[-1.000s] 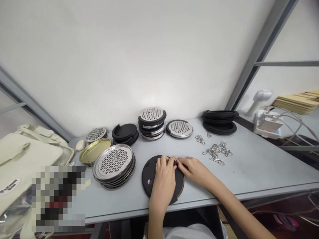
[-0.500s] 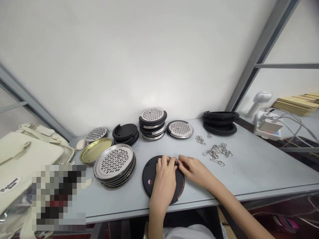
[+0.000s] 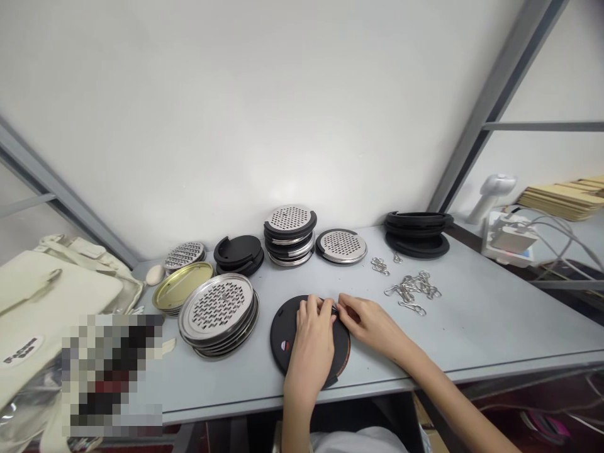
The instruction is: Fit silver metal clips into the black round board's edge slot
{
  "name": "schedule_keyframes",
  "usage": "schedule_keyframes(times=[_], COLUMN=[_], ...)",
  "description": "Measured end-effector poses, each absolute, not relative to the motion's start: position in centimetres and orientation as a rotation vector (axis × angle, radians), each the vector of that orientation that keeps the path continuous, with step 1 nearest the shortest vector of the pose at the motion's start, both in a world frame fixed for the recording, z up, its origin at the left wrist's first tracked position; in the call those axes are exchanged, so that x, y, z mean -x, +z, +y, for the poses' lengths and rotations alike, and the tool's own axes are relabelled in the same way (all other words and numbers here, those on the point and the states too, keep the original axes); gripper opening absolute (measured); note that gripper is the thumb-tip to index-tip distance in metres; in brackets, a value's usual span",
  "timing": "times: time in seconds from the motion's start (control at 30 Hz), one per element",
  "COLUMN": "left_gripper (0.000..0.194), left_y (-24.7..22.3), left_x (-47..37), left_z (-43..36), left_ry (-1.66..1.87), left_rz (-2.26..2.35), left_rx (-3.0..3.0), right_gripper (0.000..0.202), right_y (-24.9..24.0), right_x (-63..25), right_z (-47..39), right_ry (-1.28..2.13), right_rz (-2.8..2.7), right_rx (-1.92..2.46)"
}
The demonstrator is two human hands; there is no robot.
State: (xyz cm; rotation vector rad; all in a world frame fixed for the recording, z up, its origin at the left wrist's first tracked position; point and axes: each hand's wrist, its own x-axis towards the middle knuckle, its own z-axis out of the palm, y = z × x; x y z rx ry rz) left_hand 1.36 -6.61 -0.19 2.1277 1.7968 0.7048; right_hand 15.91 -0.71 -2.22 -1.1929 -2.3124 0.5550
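Note:
A black round grater base (image 3: 279, 327) lies near the table's front edge, with a small red-and-white mark on its face. Across it rests my left hand (image 3: 314, 340), its fingers held together and bent down onto the far right part of the base. My right hand (image 3: 363, 321) comes in from the right and pinches at the base's upper right rim, beside the left fingertips. A small shiny piece shows between the two hands; most of it is hidden by the fingers. To the right lie loose wire spring clips (image 3: 415, 287).
Round metal grater plates (image 3: 221, 305) are stacked on the left, beside gold discs (image 3: 184, 286). Behind stand black bases (image 3: 239, 251), assembled graters (image 3: 291, 233), a single grater (image 3: 341, 245) and black rings (image 3: 418, 233). A cream bag (image 3: 61, 283) sits far left.

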Motion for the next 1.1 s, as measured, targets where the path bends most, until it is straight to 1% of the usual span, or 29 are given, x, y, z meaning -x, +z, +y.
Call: schedule_keyframes(times=[0.47,0.77,1.1], left_gripper=[0.031,0.032,0.030], left_y=[-0.11,0.16,0.13], left_x=[-1.32,-1.36,-1.41], left_z=[-6.60,-6.73,-6.72], left_ry=[0.735,0.702,0.697], left_rz=[1.767,1.780,1.794], left_rx=[-2.113,-2.109,-2.113], right_gripper=[0.020,0.015,0.016], right_y=[-2.54,-1.82,-2.04], right_x=[-15.99,-15.92,-15.95], right_z=[-0.48,-0.82,-0.72], right_ry=[0.516,0.591,0.580], right_rz=[-2.357,-2.327,-2.340], right_rx=[1.148,1.167,1.174])
